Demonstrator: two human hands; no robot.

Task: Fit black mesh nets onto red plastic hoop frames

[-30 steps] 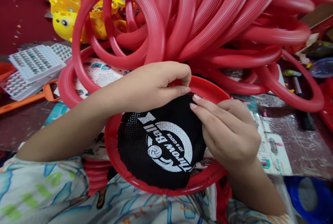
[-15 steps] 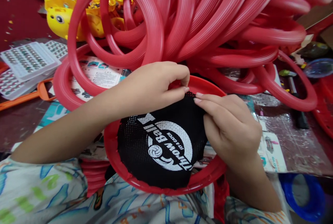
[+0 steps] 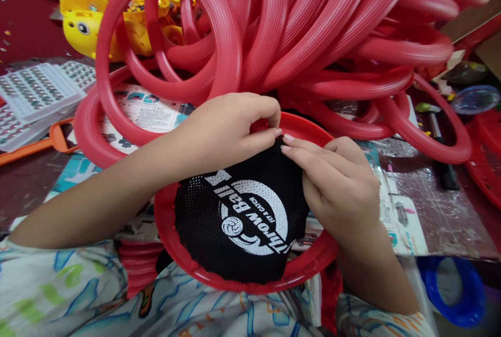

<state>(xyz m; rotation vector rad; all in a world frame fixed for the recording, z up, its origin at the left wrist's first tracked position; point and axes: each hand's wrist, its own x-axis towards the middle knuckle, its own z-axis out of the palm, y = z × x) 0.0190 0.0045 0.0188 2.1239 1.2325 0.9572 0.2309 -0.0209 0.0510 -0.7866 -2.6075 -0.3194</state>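
Observation:
A round black mesh net (image 3: 250,222) with white "Throw Ball" print lies across a red plastic ring (image 3: 188,269) near my body. Along its lower and left sides the net's edge meets the ring; on the right a gap shows between them. My left hand (image 3: 242,123) pinches the net's far edge at the top of the ring. Close beside it, my right hand (image 3: 340,185) grips the same edge between thumb and fingers, its fingertips nearly touching the left ones. The exact fixing point under the fingertips is hidden.
Many ribbed red rings (image 3: 313,34) are heaped behind the work. Yellow toy shells (image 3: 82,29) stand back left, near clear boxes of small metal pieces (image 3: 39,92) and an orange handle (image 3: 27,152). Printed cards (image 3: 407,222) lie at right, above a blue ring (image 3: 454,290).
My right hand has shifted slightly left along the net's edge, nearer my left fingertips. The whole view has drifted a little, with the left hand still pinching.

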